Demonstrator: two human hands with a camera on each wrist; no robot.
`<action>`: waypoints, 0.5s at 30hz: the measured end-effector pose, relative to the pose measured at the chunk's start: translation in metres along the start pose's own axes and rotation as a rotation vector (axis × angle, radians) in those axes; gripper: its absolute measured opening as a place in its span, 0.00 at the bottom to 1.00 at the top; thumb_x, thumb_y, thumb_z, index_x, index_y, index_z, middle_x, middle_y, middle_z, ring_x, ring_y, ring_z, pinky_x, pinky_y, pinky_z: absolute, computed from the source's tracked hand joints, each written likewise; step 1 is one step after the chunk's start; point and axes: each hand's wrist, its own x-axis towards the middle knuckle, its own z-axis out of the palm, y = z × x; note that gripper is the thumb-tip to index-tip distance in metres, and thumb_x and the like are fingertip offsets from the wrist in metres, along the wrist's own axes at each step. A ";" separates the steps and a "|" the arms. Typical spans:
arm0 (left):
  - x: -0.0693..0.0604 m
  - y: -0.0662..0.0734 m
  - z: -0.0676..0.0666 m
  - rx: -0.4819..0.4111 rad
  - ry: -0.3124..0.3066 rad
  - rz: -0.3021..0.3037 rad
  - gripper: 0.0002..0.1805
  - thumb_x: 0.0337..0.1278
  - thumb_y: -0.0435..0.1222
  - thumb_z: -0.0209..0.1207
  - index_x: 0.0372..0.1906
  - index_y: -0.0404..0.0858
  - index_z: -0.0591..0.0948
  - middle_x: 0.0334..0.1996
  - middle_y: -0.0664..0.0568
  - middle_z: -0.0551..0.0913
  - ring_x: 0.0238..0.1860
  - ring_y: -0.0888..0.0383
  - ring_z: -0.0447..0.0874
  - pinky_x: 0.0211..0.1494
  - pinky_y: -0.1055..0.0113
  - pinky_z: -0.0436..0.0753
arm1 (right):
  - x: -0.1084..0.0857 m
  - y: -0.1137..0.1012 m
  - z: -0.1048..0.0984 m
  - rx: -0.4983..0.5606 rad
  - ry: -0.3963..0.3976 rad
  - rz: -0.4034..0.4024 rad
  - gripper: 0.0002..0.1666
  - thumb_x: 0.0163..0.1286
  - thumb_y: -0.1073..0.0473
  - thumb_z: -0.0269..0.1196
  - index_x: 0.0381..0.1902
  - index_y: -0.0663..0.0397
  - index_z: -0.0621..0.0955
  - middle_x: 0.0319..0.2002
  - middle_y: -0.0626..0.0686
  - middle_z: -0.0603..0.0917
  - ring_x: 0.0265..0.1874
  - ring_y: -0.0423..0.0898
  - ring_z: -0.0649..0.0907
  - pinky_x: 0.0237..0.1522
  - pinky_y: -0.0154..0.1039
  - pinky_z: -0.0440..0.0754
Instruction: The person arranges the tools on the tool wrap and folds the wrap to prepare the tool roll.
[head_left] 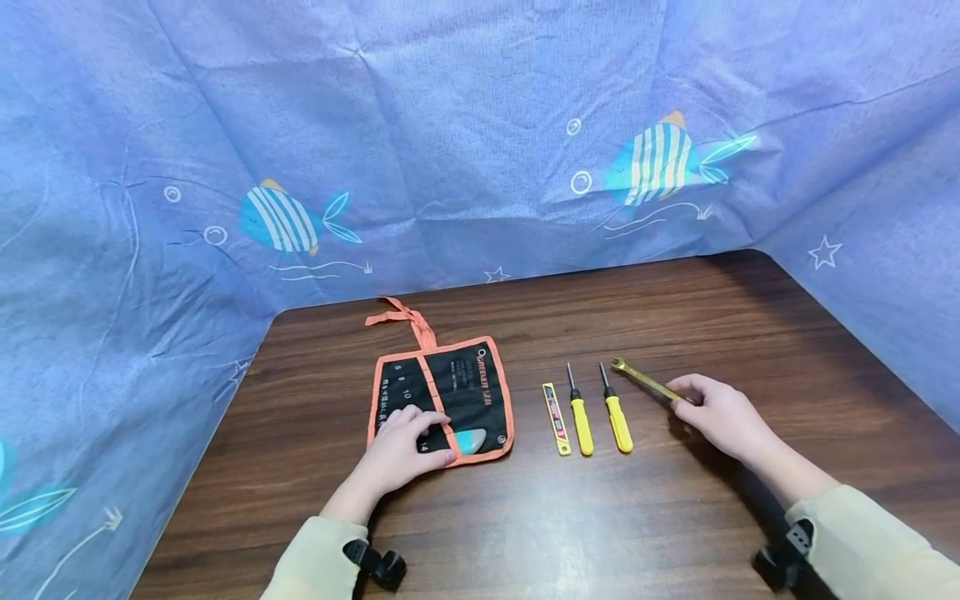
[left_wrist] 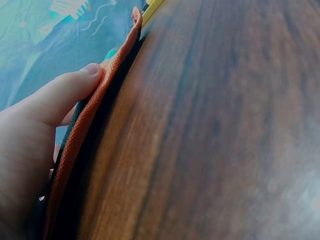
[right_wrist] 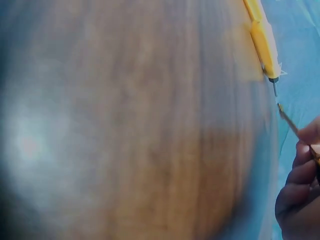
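A black fabric tool pouch with orange edging lies flat on the left of the table. My left hand rests on its lower part, the thumb against the orange edging. Beside the thumb, a teal and grey rounded piece shows on the pouch. To the right, my right hand pinches one end of a brass-coloured wrench between thumb and fingers. Its open jaw points left and away from me. In the right wrist view, the wrench sticks out from the curled fingers.
Between the hands lie two yellow-handled screwdrivers and a narrow yellow strip with printing. Orange ties trail from the pouch's far edge. A blue fish-patterned cloth borders the wooden table at the back and sides.
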 end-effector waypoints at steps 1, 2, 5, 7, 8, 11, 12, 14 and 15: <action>0.000 0.000 0.000 0.000 0.003 0.001 0.28 0.44 0.63 0.62 0.52 0.57 0.79 0.35 0.64 0.71 0.40 0.63 0.67 0.42 0.61 0.71 | 0.001 -0.001 0.000 0.005 0.007 -0.004 0.17 0.63 0.62 0.58 0.49 0.60 0.77 0.21 0.48 0.74 0.16 0.43 0.71 0.18 0.37 0.67; 0.000 -0.001 0.000 0.000 0.007 0.003 0.28 0.44 0.63 0.62 0.52 0.57 0.79 0.35 0.64 0.71 0.40 0.63 0.67 0.42 0.61 0.71 | 0.001 -0.003 0.000 0.008 0.012 -0.012 0.16 0.62 0.62 0.59 0.49 0.60 0.78 0.21 0.48 0.74 0.17 0.43 0.71 0.19 0.37 0.67; 0.000 -0.002 0.002 0.004 0.011 0.010 0.28 0.44 0.63 0.62 0.51 0.57 0.79 0.35 0.64 0.71 0.40 0.63 0.67 0.42 0.61 0.71 | 0.004 -0.008 0.001 0.012 0.012 -0.031 0.16 0.62 0.61 0.60 0.48 0.59 0.78 0.23 0.49 0.74 0.19 0.44 0.71 0.20 0.37 0.67; 0.000 -0.002 0.002 0.005 0.009 0.014 0.28 0.44 0.63 0.62 0.51 0.57 0.79 0.35 0.64 0.71 0.40 0.63 0.67 0.43 0.61 0.71 | 0.006 -0.012 0.002 0.014 0.001 -0.041 0.16 0.62 0.60 0.60 0.48 0.59 0.79 0.24 0.49 0.74 0.20 0.44 0.70 0.20 0.37 0.67; 0.000 -0.002 0.002 0.006 0.008 0.016 0.27 0.44 0.63 0.62 0.50 0.57 0.79 0.35 0.64 0.71 0.40 0.63 0.67 0.43 0.60 0.70 | 0.007 -0.015 0.003 0.017 -0.008 -0.046 0.16 0.62 0.60 0.60 0.47 0.59 0.79 0.24 0.49 0.74 0.20 0.44 0.70 0.20 0.37 0.67; 0.000 -0.002 0.002 0.002 0.007 0.017 0.27 0.44 0.63 0.61 0.50 0.57 0.79 0.35 0.64 0.71 0.40 0.62 0.67 0.44 0.60 0.70 | 0.011 -0.022 0.004 0.027 -0.029 -0.057 0.15 0.61 0.60 0.60 0.47 0.58 0.79 0.25 0.49 0.74 0.20 0.45 0.70 0.21 0.37 0.67; 0.000 -0.002 0.002 0.002 0.007 0.018 0.26 0.44 0.63 0.61 0.49 0.57 0.79 0.35 0.63 0.71 0.40 0.62 0.67 0.44 0.60 0.70 | 0.012 -0.025 0.005 0.032 -0.036 -0.062 0.15 0.61 0.60 0.60 0.47 0.58 0.79 0.25 0.49 0.74 0.21 0.45 0.70 0.21 0.38 0.67; -0.001 -0.002 0.001 0.002 0.007 0.021 0.26 0.44 0.64 0.61 0.48 0.57 0.79 0.35 0.63 0.70 0.40 0.62 0.66 0.43 0.60 0.70 | 0.015 -0.030 0.006 0.038 -0.043 -0.078 0.15 0.61 0.61 0.61 0.46 0.57 0.79 0.25 0.49 0.74 0.22 0.45 0.71 0.22 0.38 0.67; 0.000 -0.002 0.001 0.003 0.007 0.022 0.26 0.44 0.64 0.61 0.48 0.57 0.79 0.34 0.63 0.70 0.40 0.62 0.66 0.43 0.60 0.70 | 0.017 -0.032 0.007 0.041 -0.047 -0.087 0.14 0.61 0.61 0.61 0.46 0.56 0.80 0.26 0.49 0.75 0.22 0.45 0.71 0.23 0.38 0.68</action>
